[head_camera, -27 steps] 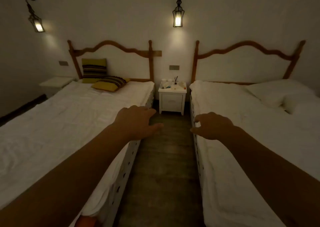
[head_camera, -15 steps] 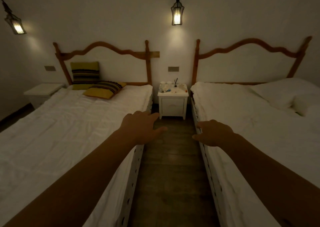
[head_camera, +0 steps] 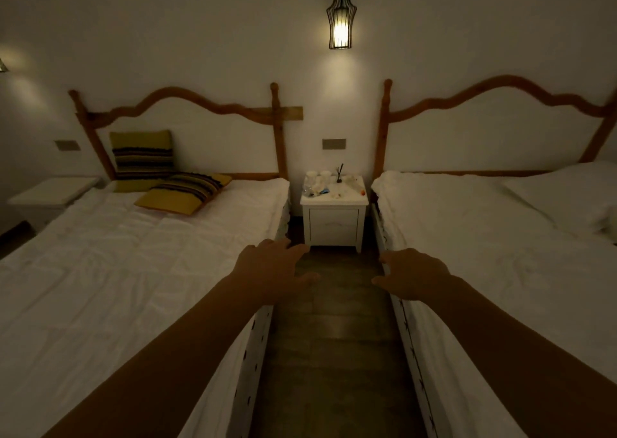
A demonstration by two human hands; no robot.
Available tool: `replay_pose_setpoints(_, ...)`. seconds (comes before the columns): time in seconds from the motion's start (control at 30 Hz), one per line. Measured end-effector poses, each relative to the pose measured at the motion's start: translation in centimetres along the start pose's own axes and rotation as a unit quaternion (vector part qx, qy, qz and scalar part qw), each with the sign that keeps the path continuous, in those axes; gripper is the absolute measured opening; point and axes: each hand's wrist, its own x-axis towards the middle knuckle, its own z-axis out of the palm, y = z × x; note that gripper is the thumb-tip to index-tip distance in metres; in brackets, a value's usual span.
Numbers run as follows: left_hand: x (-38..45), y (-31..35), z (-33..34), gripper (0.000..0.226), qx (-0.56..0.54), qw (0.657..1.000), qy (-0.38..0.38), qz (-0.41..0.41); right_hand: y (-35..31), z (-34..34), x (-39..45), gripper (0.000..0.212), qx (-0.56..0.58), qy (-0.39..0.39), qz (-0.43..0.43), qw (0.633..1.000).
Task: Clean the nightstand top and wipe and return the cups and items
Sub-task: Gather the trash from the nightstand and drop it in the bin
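Beds: left bed (head_camera: pixel 133 270) and right bed (head_camera: pixel 500 270) fill both sides of frame; flank a narrow floor aisle (head_camera: pixel 334 337), presumably the only access lane.
Nightstand (head_camera: pixel 334 223): centre of frame, against far wall between the headboards, under hanging lamp (head_camera: pixel 341 26); placed within reach of both beds. Well apart from both hands.
Surface (head_camera: pixel 354 197): cluttered; not yet cleaned.
Left hand (head_camera: pixel 270 270): lower centre, extended over aisle edge; fingers (head_camera: pixel 293 247) spread loosely, holding nothing.
Right hand (head_camera: pixel 414 274): lower centre-right, level with left; fingers half-curled, empty. Likely raised ahead for approach.
Cups (head_camera: pixel 319 175): two pale cups at rear left of surface, upright, close together.
Small items (head_camera: pixel 320 190): scattered mid-surface; dark stick holder (head_camera: pixel 340 173) at rear. Too small to identify.
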Motion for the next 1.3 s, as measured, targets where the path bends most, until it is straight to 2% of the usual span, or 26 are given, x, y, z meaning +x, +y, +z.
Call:
replay_pose_setpoints(0.43,25.4,-2.3,-1.5,0.078,-0.012,0.999,-0.031,-0.034,5.5,-8.1,24.8,0.068,-0.024,-0.037,-0.034,0.998)
replay_pose_setpoints(0.7,42.4,-7.2,1.7,0.07,-0.057,0.997,-0.053,-0.011,6.0,-9.4,40.8,0.056,-0.018,-0.046,-0.012,0.999)
replay_pose_setpoints(1.0,62.3,-14.6,4.1,0.067,-0.095,0.991,-0.099,0.007,4.3,-11.5,59.7,0.056,0.021,-0.074,0.027,0.997)
replay_pose_setpoints(1.3,77.9,-16.0,7.2,0.065,-0.1,0.983,-0.15,0.018,8.3,-12.6,75.4,0.048,0.051,-0.081,0.022,0.995)
